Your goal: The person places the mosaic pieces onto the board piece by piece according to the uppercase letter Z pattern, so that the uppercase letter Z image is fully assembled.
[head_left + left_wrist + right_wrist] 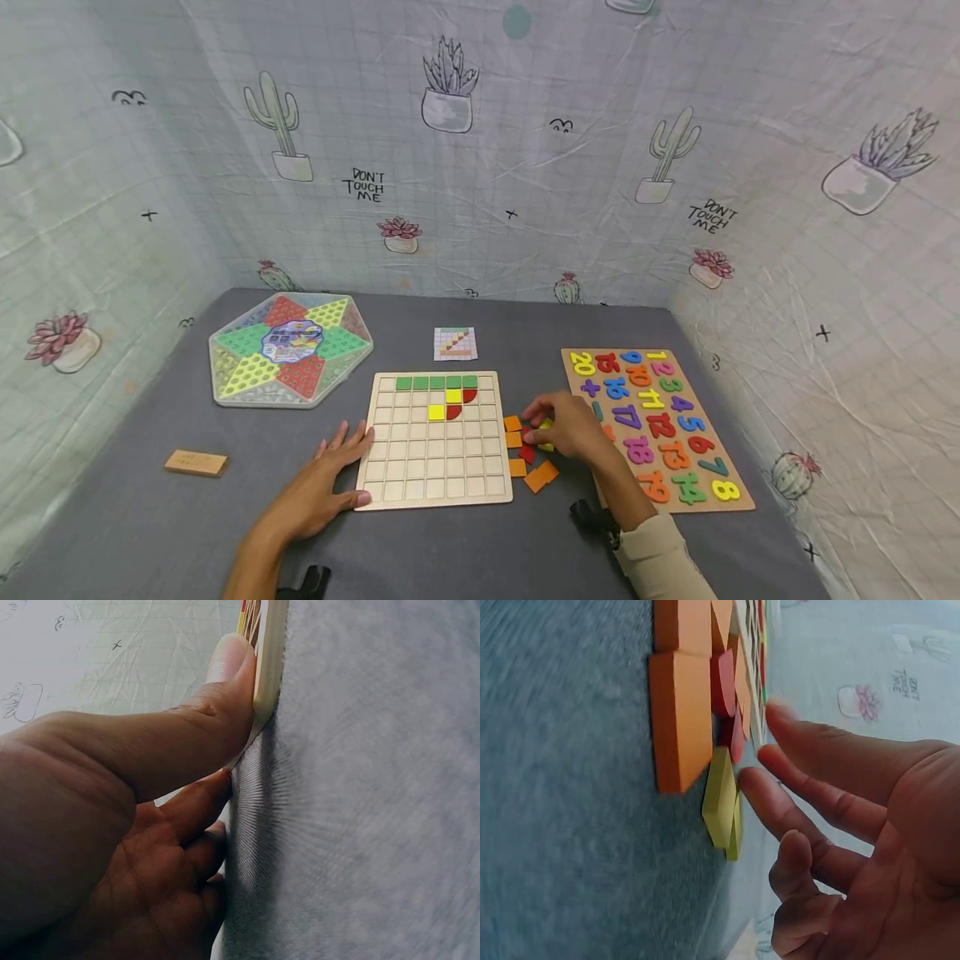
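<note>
Head view shows the wooden grid board (416, 458) with the left hand (318, 492) at its left edge, fingers spread and gripping nothing, the thumb touching near its closest left corner. Right of the board, the right hand (573, 425) is over loose orange blocks (517, 467), red blocks (527, 454) and yellow blocks (720, 802), thumb and loosely bent fingers parted, no piece visibly held. Green squares (422, 382), yellow squares (437, 412) and red quarter-rounds (453, 412) sit in the board's far rows.

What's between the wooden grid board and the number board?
Loose orange pieces, red pieces, yellow pieces and the person's right hand, as the head view shows.
</note>
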Available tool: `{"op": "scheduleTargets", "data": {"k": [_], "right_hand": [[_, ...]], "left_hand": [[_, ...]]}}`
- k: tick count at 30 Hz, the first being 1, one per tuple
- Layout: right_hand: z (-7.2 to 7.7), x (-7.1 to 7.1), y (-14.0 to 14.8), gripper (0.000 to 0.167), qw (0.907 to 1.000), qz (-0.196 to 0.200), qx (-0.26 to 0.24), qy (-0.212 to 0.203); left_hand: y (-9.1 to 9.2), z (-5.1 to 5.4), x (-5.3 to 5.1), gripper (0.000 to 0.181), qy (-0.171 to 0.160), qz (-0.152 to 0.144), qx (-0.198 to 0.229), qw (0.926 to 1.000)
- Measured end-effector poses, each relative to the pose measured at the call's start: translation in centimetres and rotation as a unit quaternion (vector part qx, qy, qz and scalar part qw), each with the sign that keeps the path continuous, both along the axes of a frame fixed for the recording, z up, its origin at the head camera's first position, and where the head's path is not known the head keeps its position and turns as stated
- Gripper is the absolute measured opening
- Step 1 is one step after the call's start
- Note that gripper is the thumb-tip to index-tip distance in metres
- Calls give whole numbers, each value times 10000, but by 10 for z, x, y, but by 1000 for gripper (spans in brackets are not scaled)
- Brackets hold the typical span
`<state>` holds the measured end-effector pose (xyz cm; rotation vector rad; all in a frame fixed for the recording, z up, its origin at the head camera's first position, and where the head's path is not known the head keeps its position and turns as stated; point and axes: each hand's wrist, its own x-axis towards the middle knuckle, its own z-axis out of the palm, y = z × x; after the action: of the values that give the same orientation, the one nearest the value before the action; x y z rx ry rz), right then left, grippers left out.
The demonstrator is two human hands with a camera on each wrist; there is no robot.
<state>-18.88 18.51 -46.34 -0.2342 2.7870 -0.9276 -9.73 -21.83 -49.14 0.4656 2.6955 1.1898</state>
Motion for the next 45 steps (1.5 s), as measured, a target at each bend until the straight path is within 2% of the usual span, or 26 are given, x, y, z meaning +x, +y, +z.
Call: {"op": "scheduleTargets", "data": {"k": [6, 14, 19, 25, 32, 37, 45], "right_hand": [[-7, 1, 1, 15, 9999, 36, 88, 60], [-9, 3, -1, 18, 9994, 56, -277, 184], [-10, 1, -4, 9, 9976, 133, -619, 288], [-11, 1, -9, 2, 9958, 261, -769, 431], [-6, 4, -17, 11, 9935, 203, -1019, 466], [-1, 3, -29, 14, 9927, 412, -939, 637], [5, -4, -57, 16, 9937, 712, -663, 548]], "left_hand": [[-1, -1, 1, 93, 68, 9, 19, 10000], [-2, -2, -1, 92, 69, 15, 8, 10000], [-1, -1, 0, 93, 58, 21, -36, 10000], [-1, -1, 0, 93, 65, 16, -46, 10000], [-1, -1, -1, 93, 35, -4, -61, 10000], [-1, -1, -1, 94, 49, -6, -111, 9999], [-1, -1, -1, 94, 17, 15, -67, 10000]]}}
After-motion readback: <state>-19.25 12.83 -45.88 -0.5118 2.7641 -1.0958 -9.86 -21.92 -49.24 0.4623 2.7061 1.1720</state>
